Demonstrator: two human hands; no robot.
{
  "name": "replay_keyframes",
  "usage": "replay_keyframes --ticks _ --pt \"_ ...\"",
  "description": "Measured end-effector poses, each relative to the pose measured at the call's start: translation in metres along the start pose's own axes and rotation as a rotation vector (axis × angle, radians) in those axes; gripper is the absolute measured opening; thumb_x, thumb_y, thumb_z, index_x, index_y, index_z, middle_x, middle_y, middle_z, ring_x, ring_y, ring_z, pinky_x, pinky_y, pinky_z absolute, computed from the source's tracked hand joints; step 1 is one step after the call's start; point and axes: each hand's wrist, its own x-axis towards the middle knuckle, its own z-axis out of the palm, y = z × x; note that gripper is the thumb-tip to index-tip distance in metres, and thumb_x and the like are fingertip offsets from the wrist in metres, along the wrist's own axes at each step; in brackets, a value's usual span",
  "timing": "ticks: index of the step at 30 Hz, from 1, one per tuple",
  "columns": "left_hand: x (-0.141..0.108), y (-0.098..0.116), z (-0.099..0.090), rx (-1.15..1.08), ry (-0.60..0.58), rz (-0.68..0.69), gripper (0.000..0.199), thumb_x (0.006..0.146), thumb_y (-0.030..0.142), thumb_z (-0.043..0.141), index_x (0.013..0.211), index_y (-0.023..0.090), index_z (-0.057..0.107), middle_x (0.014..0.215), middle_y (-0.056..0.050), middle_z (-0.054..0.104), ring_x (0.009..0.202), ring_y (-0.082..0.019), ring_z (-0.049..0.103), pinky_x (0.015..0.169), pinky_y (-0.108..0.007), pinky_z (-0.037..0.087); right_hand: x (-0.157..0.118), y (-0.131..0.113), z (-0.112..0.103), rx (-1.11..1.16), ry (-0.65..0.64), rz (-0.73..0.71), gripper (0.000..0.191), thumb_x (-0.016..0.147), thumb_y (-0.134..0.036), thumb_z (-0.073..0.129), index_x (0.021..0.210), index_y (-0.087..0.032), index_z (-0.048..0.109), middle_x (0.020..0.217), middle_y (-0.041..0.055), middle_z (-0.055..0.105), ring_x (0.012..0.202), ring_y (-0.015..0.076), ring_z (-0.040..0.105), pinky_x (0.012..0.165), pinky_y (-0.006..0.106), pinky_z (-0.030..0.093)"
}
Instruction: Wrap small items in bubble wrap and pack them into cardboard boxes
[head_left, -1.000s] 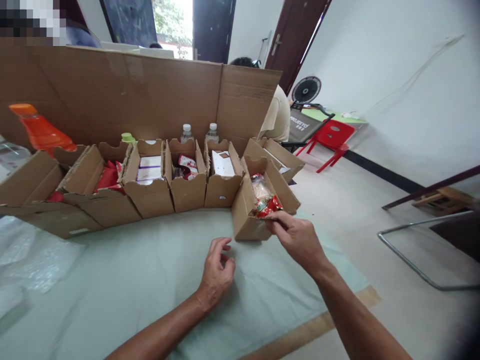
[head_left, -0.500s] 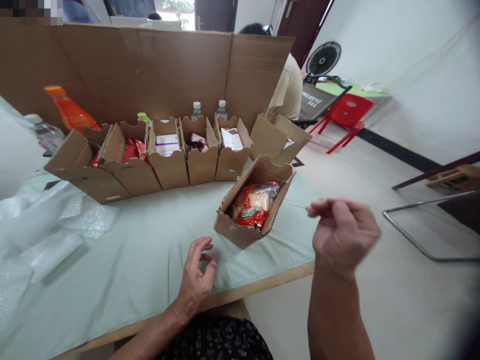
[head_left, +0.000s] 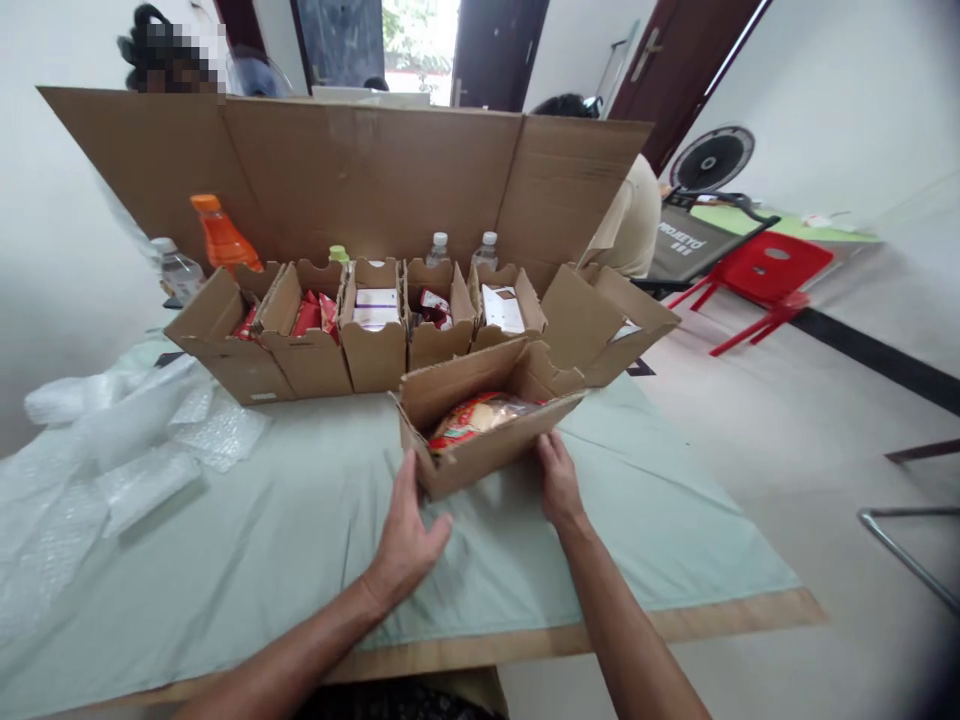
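Note:
A cardboard box (head_left: 499,455) with an open top stands at an angle near the middle of the table. Inside it lies a red and clear food packet (head_left: 480,415). My left hand (head_left: 409,540) touches the box's near left corner, thumb spread away from the fingers. At the right part of the box's near side, my right hand (head_left: 559,480) has its fingers against the lower wall; its fingertips are partly hidden. Behind it, a row of several open cardboard boxes (head_left: 315,365) holds red packets (head_left: 307,315) and white cartons (head_left: 375,308).
Bubble wrap (head_left: 150,450) lies on the green cloth (head_left: 315,520) at the left. A tall cardboard panel (head_left: 360,170) rises behind the row, with an orange bottle (head_left: 225,235) and clear bottles before it. A red chair (head_left: 772,265) and a seated person (head_left: 637,220) are beyond.
My right hand has come in from the right onto the box, and my left hand has reached its corner. The box has turned so its long side faces me. The view has shifted.

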Motion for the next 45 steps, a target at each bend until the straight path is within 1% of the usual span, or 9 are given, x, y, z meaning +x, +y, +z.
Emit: replay_keyframes --ticks 4,8,19,26,32,35,38,42,45 --pt "0.061 -0.004 -0.045 -0.032 0.157 -0.012 0.066 0.086 0.028 0.06 0.148 0.018 0.041 0.14 -0.015 0.059 0.129 -0.029 0.059 0.113 -0.048 0.045 -0.004 -0.003 0.028 0.058 -0.218 0.035 0.056 0.08 -0.054 0.071 0.125 -0.022 0.061 0.122 0.0108 0.073 0.109 0.0272 0.068 0.098 0.043 0.055" --pt "0.092 -0.017 -0.061 0.005 0.269 -0.007 0.055 0.091 0.032 0.055 0.144 0.018 0.047 0.13 -0.012 0.064 0.124 -0.027 0.06 0.112 -0.047 0.045 -0.004 -0.002 0.05 -0.075 -0.205 0.013 0.046 0.084 -0.049 0.064 0.119 -0.02 0.064 0.112 0.0108 0.076 0.099 0.0267 0.07 0.094 0.045 0.056" --pt "0.095 -0.035 -0.053 0.166 0.205 0.049 0.059 0.086 0.018 0.051 0.146 0.016 0.048 0.14 -0.016 0.06 0.13 -0.028 0.055 0.115 -0.048 0.043 0.015 0.014 0.035 -0.397 -0.041 0.081 0.045 0.075 -0.059 0.063 0.091 -0.018 0.07 0.08 0.0098 0.074 0.07 0.0248 0.064 0.07 0.039 0.053" --pt "0.102 -0.037 -0.054 0.183 0.225 0.015 0.066 0.083 0.02 0.055 0.148 0.017 0.046 0.144 -0.015 0.059 0.134 -0.03 0.054 0.119 -0.049 0.041 0.017 0.005 0.038 -0.452 -0.059 0.069 0.04 0.07 -0.061 0.064 0.072 -0.022 0.067 0.067 0.0082 0.07 0.066 0.0268 0.062 0.068 0.041 0.049" --pt "0.054 -0.029 -0.067 0.285 0.1 -0.003 0.076 0.079 0.021 0.061 0.152 0.014 0.043 0.149 -0.018 0.056 0.139 -0.034 0.051 0.121 -0.054 0.039 0.019 0.002 0.037 -0.443 -0.071 0.085 0.038 0.068 -0.059 0.061 0.074 -0.022 0.068 0.07 0.0084 0.071 0.072 0.0294 0.064 0.074 0.043 0.049" --pt "0.011 -0.029 -0.088 0.351 -0.016 0.064 0.068 0.078 0.018 0.061 0.145 0.018 0.053 0.148 -0.015 0.058 0.139 -0.032 0.051 0.12 -0.054 0.04 0.02 0.004 0.036 -0.434 -0.079 0.094 0.04 0.067 -0.06 0.062 0.076 -0.021 0.068 0.072 0.0085 0.071 0.074 0.03 0.065 0.075 0.042 0.049" --pt "-0.01 -0.03 -0.122 0.453 0.071 0.058 0.049 0.08 0.016 0.061 0.127 0.022 0.068 0.141 -0.013 0.064 0.135 -0.03 0.055 0.117 -0.055 0.043 0.022 0.006 0.036 -0.431 -0.091 0.08 0.042 0.066 -0.062 0.062 0.076 -0.022 0.069 0.072 0.0083 0.072 0.073 0.0301 0.065 0.074 0.042 0.049" --pt "0.007 -0.026 -0.188 0.758 0.375 0.044 0.035 0.083 0.018 0.062 0.117 0.019 0.073 0.149 -0.015 0.057 0.148 -0.035 0.041 0.123 -0.058 0.031 0.022 0.006 0.036 -0.424 -0.093 0.044 0.041 0.067 -0.062 0.061 0.075 -0.022 0.069 0.071 0.0087 0.072 0.071 0.0302 0.065 0.072 0.042 0.049" --pt "0.032 -0.022 -0.236 0.989 0.47 -0.023 0.041 0.08 0.016 0.063 0.121 0.015 0.07 0.161 -0.018 0.042 0.157 -0.04 0.023 0.125 -0.06 0.024 0.022 0.004 0.036 -0.419 -0.093 0.047 0.041 0.066 -0.061 0.062 0.074 -0.021 0.07 0.07 0.0089 0.072 0.07 0.0301 0.065 0.071 0.042 0.049"
